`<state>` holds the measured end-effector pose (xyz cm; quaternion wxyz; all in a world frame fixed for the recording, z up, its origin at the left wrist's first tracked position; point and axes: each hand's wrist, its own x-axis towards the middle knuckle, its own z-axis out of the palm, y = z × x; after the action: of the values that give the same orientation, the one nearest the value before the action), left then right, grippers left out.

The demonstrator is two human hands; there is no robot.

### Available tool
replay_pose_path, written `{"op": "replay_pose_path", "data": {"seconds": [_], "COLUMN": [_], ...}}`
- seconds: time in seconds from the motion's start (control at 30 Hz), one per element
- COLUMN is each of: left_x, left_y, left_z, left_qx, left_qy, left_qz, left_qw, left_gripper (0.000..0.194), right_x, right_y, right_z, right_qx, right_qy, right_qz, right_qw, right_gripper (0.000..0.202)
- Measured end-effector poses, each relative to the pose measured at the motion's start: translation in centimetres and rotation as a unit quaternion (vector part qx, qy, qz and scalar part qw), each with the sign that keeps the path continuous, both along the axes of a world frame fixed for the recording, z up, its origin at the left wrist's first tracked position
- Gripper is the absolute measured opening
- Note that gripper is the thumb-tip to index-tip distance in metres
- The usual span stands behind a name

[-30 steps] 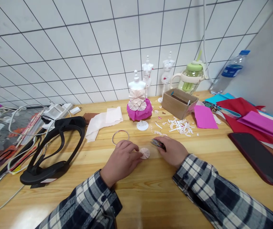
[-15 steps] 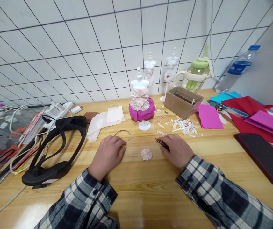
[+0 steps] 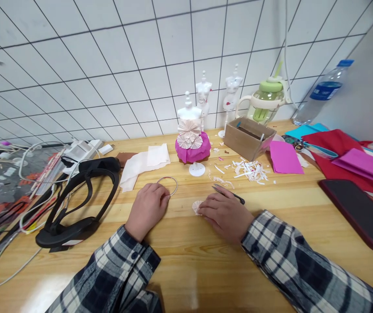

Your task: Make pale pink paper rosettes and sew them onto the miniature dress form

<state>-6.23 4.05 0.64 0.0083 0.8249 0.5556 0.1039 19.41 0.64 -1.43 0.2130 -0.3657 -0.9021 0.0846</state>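
My left hand [image 3: 149, 209] is closed, its fingertips on the lower left of a thin ring [image 3: 175, 181] lying on the table. My right hand [image 3: 227, 216] lies low over the wood with its fingers stretched out, the fingertips touching the right side of a small pleated pale pink paper rosette [image 3: 196, 207]. Its thumb is hidden. Small scissors [image 3: 239, 199] with dark handles rest on the table just behind the right-hand fingers, partly covered. Farther back stands a mini dress form [image 3: 189, 113] with pale pleated paper fans over a magenta paper skirt [image 3: 193, 153].
Two white dress forms [image 3: 203, 93] stand behind. Right of them are a cardboard box [image 3: 243, 143], paper shreds [image 3: 251, 171], magenta paper [image 3: 284, 157], a cup [image 3: 267, 100], a bottle [image 3: 325, 91] and a phone [image 3: 357, 213]. Pale paper [image 3: 140, 167] and a black headset frame [image 3: 75, 208] lie left.
My right hand has let go of the scissors, leaving them on the table, and has moved left onto the rosette. My left hand stays at the ring.
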Motion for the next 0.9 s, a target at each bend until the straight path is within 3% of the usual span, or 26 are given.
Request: {"op": "replay_pose_path", "data": {"seconds": [0.17,0.33,0.43,0.57,0.67,0.8,0.9], "left_x": [0.2,1.1,2.3,3.6,3.4,2.8,3.1], "left_y": [0.0,-0.9,-2.5,-3.9,-3.6,-2.6,-2.6], "left_z": [-0.2,0.2,0.8,1.1,0.8,0.2,0.1], "left_qx": [-0.013,-0.066,-0.083,-0.032,-0.008,-0.027,-0.035], "left_qy": [-0.040,-0.182,-0.229,-0.224,-0.227,-0.247,-0.252], "left_qz": [-0.002,0.022,-0.017,-0.069,-0.053,-0.007,-0.002], "left_qw": [0.999,0.981,0.970,0.972,0.972,0.968,0.967], "left_gripper": [0.015,0.017,0.015,0.011,0.011,0.012,0.014], "right_x": [0.2,0.5,0.5,0.8,0.9,0.5,-0.5], "right_y": [0.3,0.4,0.4,0.7,0.9,0.5,-0.2], "right_z": [0.1,0.2,0.3,0.3,0.3,0.4,0.5], "right_qx": [-0.009,-0.001,0.012,0.015,0.005,-0.014,-0.013], "right_qy": [-0.004,0.110,0.140,0.152,0.134,0.078,0.025], "right_qz": [-0.050,-0.065,-0.088,-0.114,-0.104,-0.047,-0.046], "right_qw": [0.999,0.992,0.986,0.982,0.985,0.996,0.999], "right_gripper": [0.019,0.017,0.014,0.012,0.012,0.015,0.018]}}
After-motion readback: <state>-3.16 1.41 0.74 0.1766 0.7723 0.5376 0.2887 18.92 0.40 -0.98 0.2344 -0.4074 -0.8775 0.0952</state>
